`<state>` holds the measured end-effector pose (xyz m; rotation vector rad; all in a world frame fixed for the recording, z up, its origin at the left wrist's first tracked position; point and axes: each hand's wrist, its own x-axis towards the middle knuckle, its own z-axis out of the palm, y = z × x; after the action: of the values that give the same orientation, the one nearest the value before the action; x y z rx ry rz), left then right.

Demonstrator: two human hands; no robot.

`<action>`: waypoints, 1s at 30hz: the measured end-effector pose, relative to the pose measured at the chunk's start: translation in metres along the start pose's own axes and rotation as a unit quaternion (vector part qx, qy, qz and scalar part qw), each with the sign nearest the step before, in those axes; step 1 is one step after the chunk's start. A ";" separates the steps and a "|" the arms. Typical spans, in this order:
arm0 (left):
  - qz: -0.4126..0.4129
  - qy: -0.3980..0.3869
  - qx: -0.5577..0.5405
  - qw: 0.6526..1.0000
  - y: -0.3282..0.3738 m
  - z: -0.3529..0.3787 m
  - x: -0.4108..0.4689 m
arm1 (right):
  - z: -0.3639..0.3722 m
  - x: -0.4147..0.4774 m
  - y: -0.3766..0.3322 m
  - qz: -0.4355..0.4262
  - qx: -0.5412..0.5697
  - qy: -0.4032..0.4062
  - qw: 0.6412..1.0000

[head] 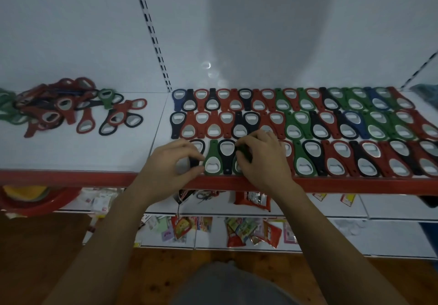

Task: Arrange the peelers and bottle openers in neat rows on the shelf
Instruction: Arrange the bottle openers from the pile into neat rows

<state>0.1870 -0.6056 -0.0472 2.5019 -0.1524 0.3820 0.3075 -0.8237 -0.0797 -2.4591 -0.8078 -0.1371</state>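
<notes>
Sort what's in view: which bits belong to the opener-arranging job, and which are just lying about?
Job:
- rows of openers
- loose pile
- shelf
- left hand, gripping a black opener
- right hand, gripping a dark opener

Lying about:
- red bowl
- packets on the lower shelves

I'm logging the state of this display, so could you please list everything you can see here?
Arranged bottle openers: several dozen in three rows; red, black, green, blue; right shelf section.
Loose bottle openers: one jumbled pile; mostly red, black, green; left shelf section.
Shelf: one, white with red front edge.
Packets: many, mixed colours, lower shelves.
Basin: one, red, lower left.
Left hand: grips a black bottle opener, front row.
Right hand: grips a green bottle opener, front row.
</notes>
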 end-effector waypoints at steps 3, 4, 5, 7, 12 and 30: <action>0.008 -0.014 0.007 1.000 -0.001 -0.002 0.004 | -0.001 -0.001 -0.002 0.006 -0.005 0.008 1.000; 0.009 -0.006 0.012 1.000 -0.002 -0.002 0.004 | -0.001 -0.002 -0.002 0.007 -0.009 0.007 1.000; 0.001 0.005 0.014 1.000 -0.004 -0.003 0.005 | -0.002 -0.002 -0.003 0.008 -0.014 0.004 1.000; -0.037 0.020 0.024 0.999 -0.013 -0.004 0.007 | -0.001 -0.001 -0.003 0.009 -0.017 -0.004 1.000; -0.074 -0.071 0.081 0.991 -0.023 -0.003 0.018 | -0.001 -0.001 -0.004 0.013 -0.019 -0.004 1.000; -0.003 -0.096 0.031 0.995 -0.055 -0.024 0.023 | -0.012 0.013 -0.030 -0.012 -0.098 0.021 0.995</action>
<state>0.2141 -0.5475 -0.0508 2.5980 -0.2132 0.1453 0.3016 -0.8032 -0.0520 -2.6212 -0.8410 -0.2891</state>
